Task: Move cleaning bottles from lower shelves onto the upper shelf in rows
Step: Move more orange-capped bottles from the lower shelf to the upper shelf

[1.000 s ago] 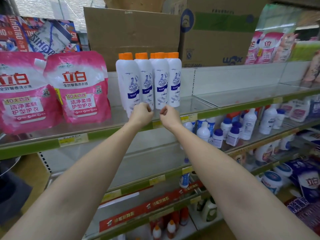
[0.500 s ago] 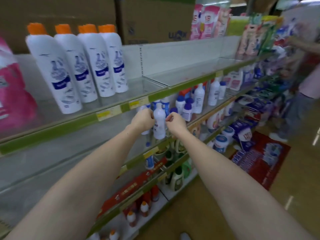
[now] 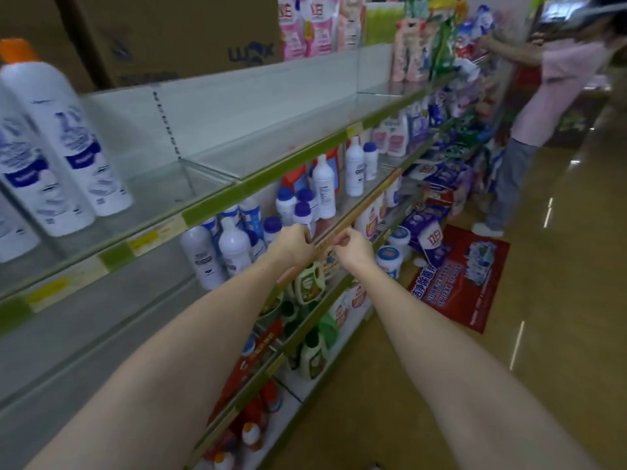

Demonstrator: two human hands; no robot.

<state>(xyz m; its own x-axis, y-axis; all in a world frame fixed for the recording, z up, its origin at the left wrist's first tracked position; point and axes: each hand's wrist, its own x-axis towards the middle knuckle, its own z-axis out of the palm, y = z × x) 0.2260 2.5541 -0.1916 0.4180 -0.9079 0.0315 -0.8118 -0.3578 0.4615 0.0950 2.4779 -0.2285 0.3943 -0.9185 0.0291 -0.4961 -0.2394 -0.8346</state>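
White bottles with orange caps stand in a row at the left of the upper shelf, blurred by motion. On the second shelf below stand white cleaning bottles and smaller ones with blue caps. My left hand and my right hand are held out side by side in front of that second shelf's front edge. Both have curled fingers and nothing is visible in them. The blue-capped bottles stand just behind my left hand.
The upper shelf's right stretch is bare up to pink pouches at its far end. Lower shelves hold green jugs and red bottles. A person in pink stands down the aisle by a red floor poster.
The view has swung right along the shelves. Both hands have dropped from the upper shelf's edge to the second shelf and moved right, staying close together and holding nothing.
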